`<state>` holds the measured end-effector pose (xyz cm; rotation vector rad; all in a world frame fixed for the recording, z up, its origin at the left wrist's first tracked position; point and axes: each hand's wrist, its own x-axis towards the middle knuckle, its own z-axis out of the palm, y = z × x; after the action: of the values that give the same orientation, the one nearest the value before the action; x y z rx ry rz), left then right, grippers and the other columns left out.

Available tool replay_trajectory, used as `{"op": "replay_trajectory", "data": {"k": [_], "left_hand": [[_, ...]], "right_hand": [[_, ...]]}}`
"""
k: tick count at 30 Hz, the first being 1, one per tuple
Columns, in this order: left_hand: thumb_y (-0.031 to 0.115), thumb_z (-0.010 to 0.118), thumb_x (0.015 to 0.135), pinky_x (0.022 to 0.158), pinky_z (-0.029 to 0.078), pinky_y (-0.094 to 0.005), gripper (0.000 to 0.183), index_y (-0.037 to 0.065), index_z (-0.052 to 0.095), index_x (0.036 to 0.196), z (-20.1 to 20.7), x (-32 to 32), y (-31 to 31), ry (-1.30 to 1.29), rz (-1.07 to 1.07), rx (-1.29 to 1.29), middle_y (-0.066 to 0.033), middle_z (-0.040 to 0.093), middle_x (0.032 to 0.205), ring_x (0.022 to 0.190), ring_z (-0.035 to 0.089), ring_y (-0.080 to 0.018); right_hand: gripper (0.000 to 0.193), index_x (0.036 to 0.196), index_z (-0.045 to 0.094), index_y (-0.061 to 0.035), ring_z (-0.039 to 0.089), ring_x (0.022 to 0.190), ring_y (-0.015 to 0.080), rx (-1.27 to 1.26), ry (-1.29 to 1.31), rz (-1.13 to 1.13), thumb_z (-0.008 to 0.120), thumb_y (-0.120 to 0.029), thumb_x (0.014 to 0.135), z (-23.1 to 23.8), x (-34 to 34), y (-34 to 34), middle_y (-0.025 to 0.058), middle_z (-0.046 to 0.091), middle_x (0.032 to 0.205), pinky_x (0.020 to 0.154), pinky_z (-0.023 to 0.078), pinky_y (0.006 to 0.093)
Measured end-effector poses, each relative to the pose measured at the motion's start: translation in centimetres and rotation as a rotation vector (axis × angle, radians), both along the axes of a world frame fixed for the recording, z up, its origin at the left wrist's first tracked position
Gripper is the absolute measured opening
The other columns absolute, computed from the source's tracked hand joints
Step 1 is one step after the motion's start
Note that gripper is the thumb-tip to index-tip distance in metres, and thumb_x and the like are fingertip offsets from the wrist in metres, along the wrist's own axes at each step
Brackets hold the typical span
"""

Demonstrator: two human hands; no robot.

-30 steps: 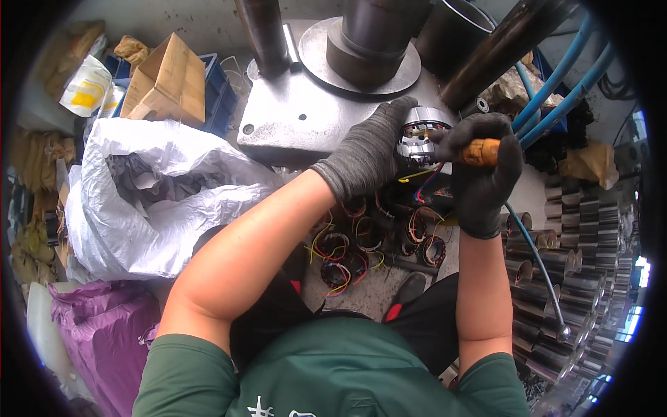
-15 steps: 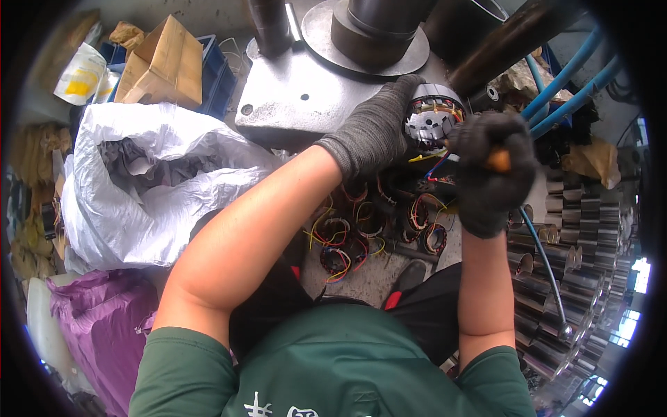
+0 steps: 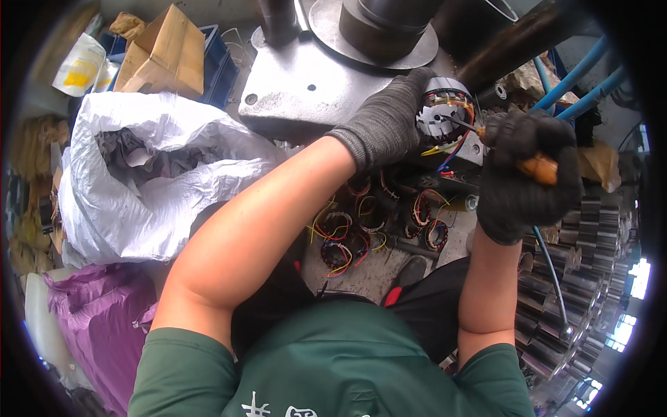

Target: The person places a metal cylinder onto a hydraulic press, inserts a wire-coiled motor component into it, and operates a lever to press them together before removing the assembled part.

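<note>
My left hand (image 3: 392, 115), in a dark knitted glove, grips the rim of a round motor stator (image 3: 439, 117) with red, yellow and blue lead wires hanging below it. The stator's open face, with a ring of slots, is turned toward me beside the press base. In my gloved right hand (image 3: 531, 174) is a screwdriver (image 3: 544, 169) with an orange-brown handle. Its thin shaft points left, and the tip reaches the stator's inner face. Whether the tip touches the metal I cannot tell.
A press base (image 3: 278, 83) with a round plate stands ahead. Several wired stators (image 3: 338, 256) lie on the floor below my hands. Stacked metal cylinders (image 3: 577, 278) fill the right side. A white sack (image 3: 167, 229), a cardboard box (image 3: 170, 59) and a purple bag (image 3: 104, 320) are at left.
My right hand has moved to the right, and the screwdriver's shaft now shows clearly. The stator and my left hand have shifted slightly right in the view.
</note>
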<state>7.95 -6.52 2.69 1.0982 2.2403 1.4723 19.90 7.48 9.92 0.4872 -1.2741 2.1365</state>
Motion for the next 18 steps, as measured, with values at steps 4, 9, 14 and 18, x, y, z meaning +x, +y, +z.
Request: {"op": "replay_trajectory", "data": {"k": [4, 9, 14, 18], "left_hand": [[0.013, 0.091, 0.076, 0.099, 0.057, -0.0407, 0.095, 0.002, 0.036, 0.153, 0.6, 0.3, 0.0, -0.068, -0.003, -0.031, -0.0262, 0.07, 0.122, 0.114, 0.071, -0.0328], [0.011, 0.09, 0.075, 0.102, 0.055, -0.0405, 0.095, 0.001, 0.037, 0.154, 0.5, 0.4, 0.3, 0.079, -0.011, 0.007, -0.0249, 0.067, 0.126, 0.12, 0.068, -0.0328], [0.01, 0.088, 0.078, 0.103, 0.055, -0.0396, 0.091, 0.002, 0.039, 0.155, 1.0, 0.7, 0.0, -0.001, -0.029, 0.008, -0.0248, 0.065, 0.129, 0.121, 0.067, -0.0324], [0.018, 0.089, 0.078, 0.103, 0.055, -0.0422, 0.088, 0.004, 0.044, 0.153, 1.2, 0.7, 0.3, 0.056, -0.029, 0.003, -0.0259, 0.065, 0.13, 0.12, 0.066, -0.0371]], "right_hand": [[0.027, 0.104, 0.063, -0.0042, 0.056, 0.061, 0.0197, 0.232, -0.16, -0.125, 0.049, -0.027, 0.1, -4.3, -1.9, 0.0, 0.0077, 0.059, 0.073, 0.063, 0.051, 0.0352], [0.028, 0.105, 0.065, -0.0043, 0.056, 0.061, 0.018, 0.128, -0.03, -0.008, 0.052, -0.029, 0.1, -0.6, -0.1, -0.7, 0.0074, 0.059, 0.073, 0.062, 0.051, 0.0346], [0.029, 0.107, 0.063, -0.0024, 0.055, 0.062, 0.0166, 0.169, -0.029, -0.062, 0.05, -0.028, 0.102, -2.6, -1.0, -0.2, 0.0079, 0.06, 0.075, 0.061, 0.048, 0.0323], [0.037, 0.112, 0.063, -0.0015, 0.053, 0.06, 0.0165, 0.192, -0.13, -0.02, 0.05, -0.035, 0.103, -2.3, 0.7, 0.3, 0.0081, 0.057, 0.073, 0.058, 0.044, 0.0339]]}}
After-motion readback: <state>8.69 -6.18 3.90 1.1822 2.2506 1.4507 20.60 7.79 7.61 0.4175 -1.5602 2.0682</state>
